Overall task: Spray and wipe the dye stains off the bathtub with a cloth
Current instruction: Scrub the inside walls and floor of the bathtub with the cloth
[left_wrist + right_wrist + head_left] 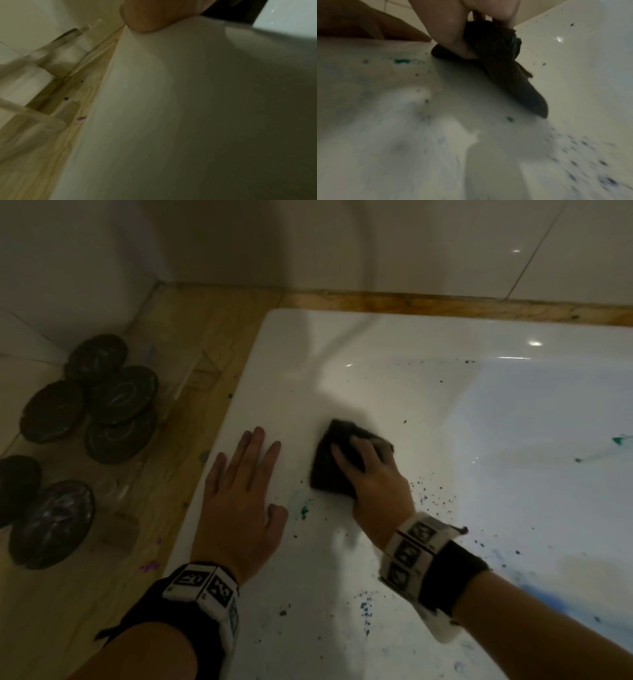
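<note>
The room was dim and tiled, with a wood ledge (144,474) carrying dark jar lids (120,393) beside the tub (342,371). The white tub rim was speckled with dark spots and a green stain (304,511); blue smears ran toward the basin. We laid our left hand (239,501) flat on the rim, fingers spread. Our right hand (376,477) gripped the dark cloth (329,463) and pressed it on the rim, just beyond the green stain. The right wrist view showed the cloth's ribbed folds; the left wrist view showed purple marks on the ledge.
</note>
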The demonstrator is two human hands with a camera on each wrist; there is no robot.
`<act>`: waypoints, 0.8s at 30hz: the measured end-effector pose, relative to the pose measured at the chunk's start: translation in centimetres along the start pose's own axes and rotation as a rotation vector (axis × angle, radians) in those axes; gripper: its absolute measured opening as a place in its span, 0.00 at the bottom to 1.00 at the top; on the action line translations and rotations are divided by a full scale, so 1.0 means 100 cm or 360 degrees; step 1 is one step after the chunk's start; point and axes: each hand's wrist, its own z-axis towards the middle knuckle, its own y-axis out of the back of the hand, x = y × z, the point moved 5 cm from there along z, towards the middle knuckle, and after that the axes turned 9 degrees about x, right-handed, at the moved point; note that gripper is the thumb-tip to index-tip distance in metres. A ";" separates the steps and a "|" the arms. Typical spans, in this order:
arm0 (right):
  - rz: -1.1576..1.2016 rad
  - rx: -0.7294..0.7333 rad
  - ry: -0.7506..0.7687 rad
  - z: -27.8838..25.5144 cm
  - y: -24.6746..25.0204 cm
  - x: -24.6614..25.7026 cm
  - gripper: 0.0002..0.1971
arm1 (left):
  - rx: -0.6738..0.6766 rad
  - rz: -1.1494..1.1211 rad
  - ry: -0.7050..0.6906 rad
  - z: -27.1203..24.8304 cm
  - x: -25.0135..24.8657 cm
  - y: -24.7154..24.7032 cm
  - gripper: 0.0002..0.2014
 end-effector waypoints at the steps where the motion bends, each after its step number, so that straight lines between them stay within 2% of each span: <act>1: 0.0039 -0.0029 0.0046 -0.007 0.000 -0.009 0.39 | -0.0001 -0.0022 -0.0006 0.000 0.000 0.000 0.37; 2: 0.0178 -0.0023 0.0060 -0.010 0.007 -0.016 0.34 | -0.0002 -0.0042 -0.0012 0.001 0.000 0.001 0.37; 4: 0.0449 -0.0208 -0.0066 -0.007 0.033 -0.028 0.25 | 0.0002 -0.0068 -0.0007 0.000 0.001 0.001 0.37; 6: 0.0722 -0.0550 -0.0235 0.011 0.067 -0.036 0.20 | 0.0007 -0.0082 -0.0004 0.000 0.001 0.000 0.38; 8: 0.0873 -0.0703 -0.0261 0.040 0.089 -0.026 0.19 | 0.0003 -0.0093 -0.0011 0.000 0.001 0.001 0.38; 10: 0.0704 -0.0573 -0.0170 0.064 0.088 0.001 0.22 | 0.0009 -0.0090 -0.0019 0.000 0.002 0.001 0.37; 13: 0.0175 -0.0164 -0.0019 0.061 0.046 0.041 0.30 | -0.0015 -0.0100 -0.0031 0.000 0.002 0.000 0.37; 15: 0.0065 -0.0278 0.0113 0.040 0.027 0.043 0.37 | -0.0020 -0.0100 -0.0032 0.001 0.001 -0.001 0.37; 17: 0.0080 -0.0389 0.0287 0.016 0.009 0.036 0.38 | -0.0023 -0.0087 -0.0036 0.002 0.001 0.000 0.37; 19: 0.0016 -0.0325 0.0482 -0.004 -0.006 0.031 0.37 | -0.0001 -0.0062 -0.0032 0.001 0.004 -0.001 0.37; 20: 0.0058 -0.0238 0.0492 -0.012 -0.006 0.023 0.35 | 0.0004 -0.0063 -0.0029 0.001 0.005 -0.001 0.37; 22: 0.0331 -0.0263 0.0282 -0.013 0.012 0.000 0.26 | 0.0003 -0.0057 -0.0017 0.002 0.006 0.000 0.37; 24: 0.0680 -0.0521 -0.0154 -0.010 0.045 -0.039 0.16 | 0.0006 -0.0056 -0.0023 0.005 0.003 0.001 0.38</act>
